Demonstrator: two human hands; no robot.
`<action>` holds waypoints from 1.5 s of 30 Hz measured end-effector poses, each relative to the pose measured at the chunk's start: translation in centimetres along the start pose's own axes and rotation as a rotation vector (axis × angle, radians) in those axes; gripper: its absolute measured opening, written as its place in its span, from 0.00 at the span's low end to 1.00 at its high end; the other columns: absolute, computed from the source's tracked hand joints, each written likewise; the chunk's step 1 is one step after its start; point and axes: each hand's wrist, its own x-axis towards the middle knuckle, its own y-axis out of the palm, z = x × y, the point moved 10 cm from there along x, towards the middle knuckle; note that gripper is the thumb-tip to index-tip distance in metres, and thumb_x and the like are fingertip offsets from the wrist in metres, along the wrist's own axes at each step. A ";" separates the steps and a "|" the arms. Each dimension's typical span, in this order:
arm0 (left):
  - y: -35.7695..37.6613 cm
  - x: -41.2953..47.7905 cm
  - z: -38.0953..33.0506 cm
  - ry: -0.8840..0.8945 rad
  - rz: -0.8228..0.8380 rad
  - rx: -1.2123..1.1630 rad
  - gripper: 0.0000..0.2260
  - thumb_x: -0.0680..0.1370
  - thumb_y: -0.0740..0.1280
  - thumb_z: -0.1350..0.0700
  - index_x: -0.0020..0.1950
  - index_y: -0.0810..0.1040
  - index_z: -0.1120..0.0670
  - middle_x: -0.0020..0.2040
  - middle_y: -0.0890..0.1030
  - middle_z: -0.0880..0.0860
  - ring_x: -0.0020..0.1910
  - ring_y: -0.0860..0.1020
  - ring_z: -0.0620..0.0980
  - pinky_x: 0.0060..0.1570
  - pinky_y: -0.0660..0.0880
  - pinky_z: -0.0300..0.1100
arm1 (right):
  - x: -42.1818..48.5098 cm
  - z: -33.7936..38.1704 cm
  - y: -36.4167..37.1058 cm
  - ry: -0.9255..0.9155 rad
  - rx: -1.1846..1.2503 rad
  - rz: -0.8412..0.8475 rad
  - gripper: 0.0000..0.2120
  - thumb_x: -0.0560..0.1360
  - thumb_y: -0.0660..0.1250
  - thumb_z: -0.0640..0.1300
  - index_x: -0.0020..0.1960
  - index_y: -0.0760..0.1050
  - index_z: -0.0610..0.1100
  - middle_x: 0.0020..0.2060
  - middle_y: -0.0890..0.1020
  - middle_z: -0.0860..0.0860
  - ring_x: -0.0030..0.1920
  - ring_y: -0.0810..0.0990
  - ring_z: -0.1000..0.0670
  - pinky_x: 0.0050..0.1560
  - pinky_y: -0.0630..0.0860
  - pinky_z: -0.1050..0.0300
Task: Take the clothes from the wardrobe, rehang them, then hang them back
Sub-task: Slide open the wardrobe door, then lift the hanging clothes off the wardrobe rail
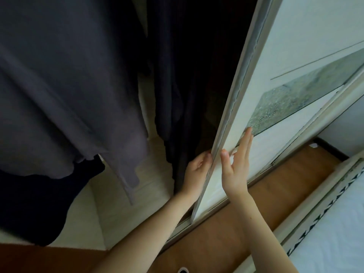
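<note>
Wood-toned flooring point(226, 229) runs along the foot of the wardrobe's sliding door point(262, 107), a pale cream panel in a light frame that leans steeply through the view and carries a greenish textured inlay band point(291, 103) across its face. Beyond the door's far edge a second pale frame rail point(313, 133) follows the same line, and a white wall point(346, 131) meets the flooring there. Below and to the right of the door, across the strip of flooring, lies a white quilted surface with a dark zigzag trim point(323, 219) along its edge; what it belongs to cannot be told. To the left of the door the wardrobe is open: a large grey garment point(65, 85) hangs nearest the camera, its hem and a narrow strap dangling over the pale wardrobe floor point(122, 205), a darker navy piece point(33, 203) hangs beneath it, and more dark clothes point(189, 75) hang in shadow right beside the door's leading edge. The left hand point(197, 170) has its grip curled round that leading edge from the wardrobe side, fingers wrapped on the frame. The right hand point(236, 164) lies flat and spread against the door's front face, fingertips reaching the inlay band, holding nothing. No brand, label or readable writing shows anywhere.
</note>
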 end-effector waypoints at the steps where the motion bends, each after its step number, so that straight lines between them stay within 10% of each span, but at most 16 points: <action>1: 1.0 0.7 -0.3 0.000 -0.004 0.008 0.15 0.82 0.60 0.49 0.59 0.81 0.55 0.54 0.84 0.54 0.57 0.81 0.50 0.58 0.75 0.45 | 0.9 -0.8 -0.7 0.003 -0.008 -0.002 0.43 0.76 0.51 0.68 0.79 0.40 0.45 0.79 0.44 0.52 0.78 0.40 0.53 0.76 0.50 0.41; 4: 4.1 2.9 -1.1 0.000 0.017 0.023 0.17 0.79 0.61 0.46 0.58 0.81 0.56 0.53 0.84 0.55 0.55 0.81 0.52 0.58 0.75 0.49 | 3.7 -3.1 -2.6 0.003 -0.024 -0.015 0.42 0.76 0.50 0.68 0.79 0.39 0.47 0.79 0.44 0.54 0.78 0.40 0.53 0.75 0.53 0.38; 11: 11.0 7.9 -0.9 -0.082 0.080 -0.059 0.04 0.82 0.61 0.54 0.52 0.75 0.48 0.43 0.76 0.38 0.36 0.76 0.22 0.40 0.70 0.20 | 9.0 -6.6 -6.7 -0.038 -0.079 -0.063 0.41 0.77 0.48 0.68 0.79 0.40 0.45 0.78 0.44 0.57 0.79 0.44 0.51 0.77 0.50 0.43; 15: 14.0 10.4 -1.1 -0.112 0.055 -0.092 0.09 0.82 0.60 0.57 0.58 0.77 0.57 0.46 0.80 0.46 0.40 0.79 0.30 0.41 0.72 0.21 | 11.6 -8.8 -8.7 -0.033 -0.086 -0.082 0.39 0.77 0.48 0.67 0.79 0.41 0.46 0.78 0.46 0.55 0.79 0.45 0.53 0.77 0.50 0.44; 19: 16.3 11.9 -1.2 -0.133 0.013 -0.128 0.14 0.81 0.62 0.56 0.59 0.78 0.64 0.57 0.83 0.61 0.57 0.81 0.56 0.58 0.76 0.44 | 13.7 -10.6 -10.4 -0.033 -0.097 -0.105 0.38 0.77 0.48 0.67 0.79 0.41 0.49 0.79 0.47 0.57 0.79 0.47 0.53 0.77 0.51 0.44; 30: 16.8 12.5 -1.9 -0.092 0.140 -0.015 0.06 0.81 0.61 0.54 0.47 0.76 0.48 0.45 0.80 0.46 0.47 0.79 0.41 0.48 0.74 0.30 | 14.0 -10.8 -11.0 0.003 -0.097 -0.100 0.38 0.77 0.51 0.66 0.80 0.44 0.50 0.78 0.50 0.58 0.78 0.50 0.56 0.76 0.51 0.59; 33: 15.1 11.5 -1.9 -0.112 0.195 0.046 0.06 0.80 0.64 0.55 0.54 0.78 0.54 0.54 0.81 0.55 0.58 0.79 0.53 0.60 0.74 0.44 | 11.6 -11.1 -10.4 0.179 0.029 -0.113 0.35 0.77 0.55 0.63 0.79 0.50 0.51 0.77 0.57 0.56 0.75 0.56 0.58 0.69 0.55 0.72; 39: 5.2 4.4 -0.9 -0.039 0.144 0.150 0.05 0.79 0.62 0.53 0.51 0.78 0.46 0.50 0.82 0.49 0.51 0.80 0.47 0.56 0.75 0.43 | 1.2 -11.3 -5.2 0.470 0.265 -0.171 0.17 0.80 0.62 0.49 0.67 0.69 0.50 0.64 0.75 0.50 0.62 0.75 0.51 0.60 0.75 0.58; 41: 0.6 1.0 -0.7 -0.016 0.087 0.214 0.09 0.76 0.62 0.48 0.52 0.79 0.46 0.49 0.83 0.48 0.52 0.80 0.46 0.58 0.75 0.45 | -1.7 -10.2 -1.8 0.519 0.325 -0.060 0.07 0.79 0.62 0.49 0.56 0.75 0.52 0.55 0.80 0.48 0.57 0.79 0.45 0.59 0.76 0.45; 45: -9.0 -5.9 -3.3 0.090 -0.125 0.298 0.07 0.79 0.63 0.50 0.52 0.80 0.46 0.49 0.83 0.44 0.53 0.80 0.40 0.59 0.75 0.42 | -4.4 -2.4 4.9 0.472 0.478 0.238 0.11 0.81 0.58 0.41 0.51 0.79 0.43 0.44 0.84 0.43 0.50 0.83 0.42 0.53 0.79 0.48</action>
